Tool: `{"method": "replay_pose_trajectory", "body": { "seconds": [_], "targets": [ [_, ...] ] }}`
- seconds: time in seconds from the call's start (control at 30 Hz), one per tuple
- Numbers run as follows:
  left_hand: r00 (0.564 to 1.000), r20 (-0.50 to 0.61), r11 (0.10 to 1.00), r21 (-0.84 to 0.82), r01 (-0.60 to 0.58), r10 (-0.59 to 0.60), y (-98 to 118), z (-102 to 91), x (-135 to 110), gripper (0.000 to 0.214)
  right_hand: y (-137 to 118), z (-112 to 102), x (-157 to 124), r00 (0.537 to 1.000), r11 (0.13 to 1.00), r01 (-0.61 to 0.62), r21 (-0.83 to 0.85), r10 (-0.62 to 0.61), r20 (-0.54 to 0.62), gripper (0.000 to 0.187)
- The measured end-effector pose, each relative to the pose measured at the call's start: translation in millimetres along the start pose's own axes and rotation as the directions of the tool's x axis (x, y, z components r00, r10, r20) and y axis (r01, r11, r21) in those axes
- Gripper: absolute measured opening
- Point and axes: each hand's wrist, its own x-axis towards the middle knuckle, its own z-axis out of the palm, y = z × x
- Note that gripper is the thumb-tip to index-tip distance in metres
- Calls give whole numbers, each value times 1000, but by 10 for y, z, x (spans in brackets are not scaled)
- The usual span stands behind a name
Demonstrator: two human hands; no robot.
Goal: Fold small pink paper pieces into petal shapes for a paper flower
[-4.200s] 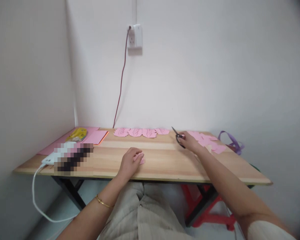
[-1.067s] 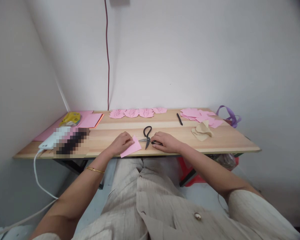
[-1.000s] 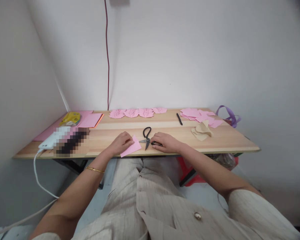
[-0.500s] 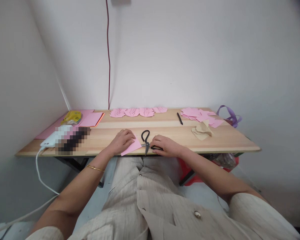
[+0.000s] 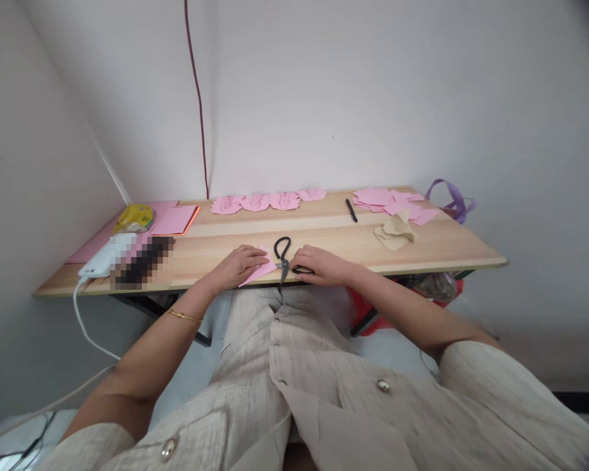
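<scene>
At the table's front edge, my left hand has its fingers closed over a small pink paper, which looks folded and is partly hidden under them. Just to the right is a pair of scissors with black loop handles, its blades apart and the tip toward my body. My right hand has curled fingers around one of the handle loops, while the other loop points away toward the wall.
Pink cut-outs line the table's back edge. A black pen, pink paper pieces and crumpled brown paper lie right. At left are pink sheets, a yellow packet and a white device with a cable.
The camera view has shifted, so the table sits higher in the picture. My left fingers have moved slightly on the pink paper, whose corner now shows above them. My right hand stays at the scissors.
</scene>
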Motion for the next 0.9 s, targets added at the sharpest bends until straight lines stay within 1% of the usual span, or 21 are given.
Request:
{"method": "replay_pose_trajectory", "body": {
  "seconds": [0.2, 0.43, 0.6, 0.8, 0.9],
  "targets": [
    [1000, 5, 1000, 10, -10, 10, -16, -7, -17, 35, -60, 18, -52, 1000, 1000, -16, -20, 15, -17, 26],
    [1000, 4, 1000, 19, -3, 3, 0, -11, -14, 37, -127, 92, 33, 1000, 999, -18, -43, 17, -18, 27],
    [1000, -7, 1000, 16, -4, 4, 9, -2, -8, 37, -163, 102, 10, 1000, 999, -23, -39, 22, -22, 27],
    [1000, -27, 1000, 26, -12, 13, -46, 11, 16, 36, -208, 124, 102, 999, 997, -28, -71, 26, -31, 27],
    [1000, -23, 999, 37, -11, 12, -67, 19, 21, 36, -213, 127, 103, 999, 997, -33, -73, 30, -38, 27]
  ]
}}
